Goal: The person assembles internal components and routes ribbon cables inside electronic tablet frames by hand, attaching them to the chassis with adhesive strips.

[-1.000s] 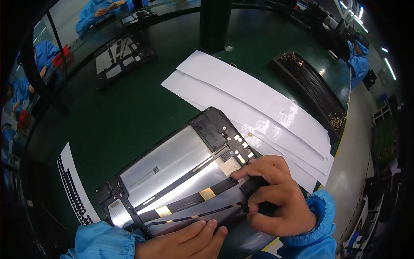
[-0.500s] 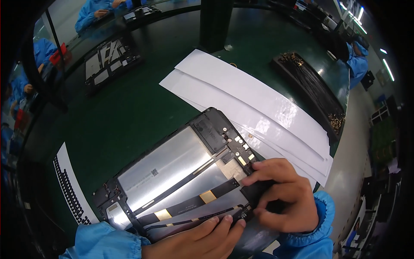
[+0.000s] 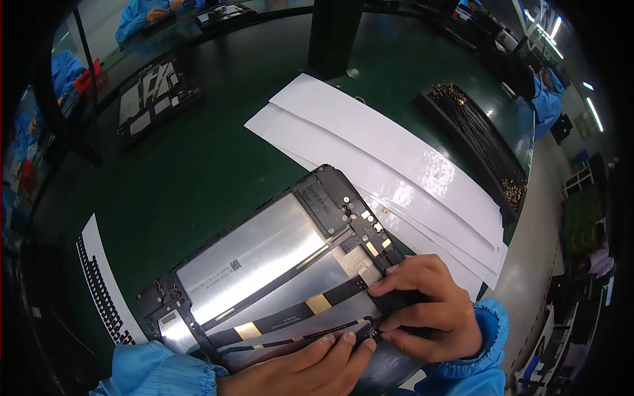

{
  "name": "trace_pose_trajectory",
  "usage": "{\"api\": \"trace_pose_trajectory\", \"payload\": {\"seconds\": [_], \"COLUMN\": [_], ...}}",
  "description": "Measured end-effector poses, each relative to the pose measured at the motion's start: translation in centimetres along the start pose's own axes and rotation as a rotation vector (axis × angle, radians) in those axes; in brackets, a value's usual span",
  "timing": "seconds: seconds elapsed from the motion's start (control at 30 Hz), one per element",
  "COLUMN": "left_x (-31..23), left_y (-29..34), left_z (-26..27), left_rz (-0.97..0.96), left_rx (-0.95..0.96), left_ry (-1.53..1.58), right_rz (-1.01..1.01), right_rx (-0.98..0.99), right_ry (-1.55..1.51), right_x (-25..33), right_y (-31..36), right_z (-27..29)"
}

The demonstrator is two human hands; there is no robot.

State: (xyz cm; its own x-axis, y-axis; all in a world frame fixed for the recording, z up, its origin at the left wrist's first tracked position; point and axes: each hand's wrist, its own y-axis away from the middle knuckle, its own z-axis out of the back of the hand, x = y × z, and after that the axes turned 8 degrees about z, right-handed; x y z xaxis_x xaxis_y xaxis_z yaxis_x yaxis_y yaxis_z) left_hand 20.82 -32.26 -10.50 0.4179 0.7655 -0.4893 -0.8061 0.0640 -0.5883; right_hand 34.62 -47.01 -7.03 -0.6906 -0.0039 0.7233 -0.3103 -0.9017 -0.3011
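Observation:
An opened tablet [image 3: 257, 244] lies slanted before me, its silvery inside, black flat cables and small circuit board facing up. My left hand [image 3: 317, 369] rests along its near edge, fingers stretched out and lying flat on it; the thumb is out of sight. At the right end, my right hand [image 3: 436, 310] has its fingers bent against the tablet's corner. Thumb and a fingertip come together beside the end of a thin black cable [image 3: 330, 330]. Whatever lies between them is too small or hidden to name.
Overlapping white sheets [image 3: 370, 145] lie beyond the tablet. Behind them at right stands a black tray [image 3: 472, 145] of thin cables with gold-coloured ends. A white strip with black pieces [image 3: 99, 284] lies at left. Another opened device [image 3: 148, 99] sits far left. Co-workers in blue [image 3: 135, 20] sit beyond.
My right hand has shifted slightly down and closed in on the tablet's corner, thumb and fingertip coming together. The tablet's left end has moved slightly left. My left hand stays in place.

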Motion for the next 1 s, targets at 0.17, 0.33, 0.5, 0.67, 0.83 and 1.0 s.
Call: {"api": "trace_pose_trajectory", "payload": {"seconds": [0.17,0.33,0.5,0.67,0.83,1.0], "left_x": [1.7,-0.5,0.3,3.8,6.6,4.1], "left_y": [-2.5,-1.3,-2.4,-2.2,0.2,2.0], "left_z": [3.9,4.4,7.5,11.8,12.3,10.9], "left_rz": [-0.804,-0.207,0.003,0.529,0.607,0.687], "left_rx": [0.274,0.436,0.612,0.491,0.627,0.477], "left_ry": [-0.948,-0.265,0.013,-0.406,-0.162,0.126], "right_rz": [0.087,0.135,-0.102,-0.024,-0.194,-0.241], "right_rx": [0.012,0.011,-0.278,-0.195,-0.325,-0.790], "right_ry": [0.097,0.186,0.059,0.492,0.532,-0.010], "right_x": [0.6,1.9,3.1,7.7,10.0,8.3], "right_y": [-0.4,-0.8,2.3,6.7,4.9,3.1], "right_z": [0.1,-0.4,-1.4,-6.5,-12.3,-13.4]}}
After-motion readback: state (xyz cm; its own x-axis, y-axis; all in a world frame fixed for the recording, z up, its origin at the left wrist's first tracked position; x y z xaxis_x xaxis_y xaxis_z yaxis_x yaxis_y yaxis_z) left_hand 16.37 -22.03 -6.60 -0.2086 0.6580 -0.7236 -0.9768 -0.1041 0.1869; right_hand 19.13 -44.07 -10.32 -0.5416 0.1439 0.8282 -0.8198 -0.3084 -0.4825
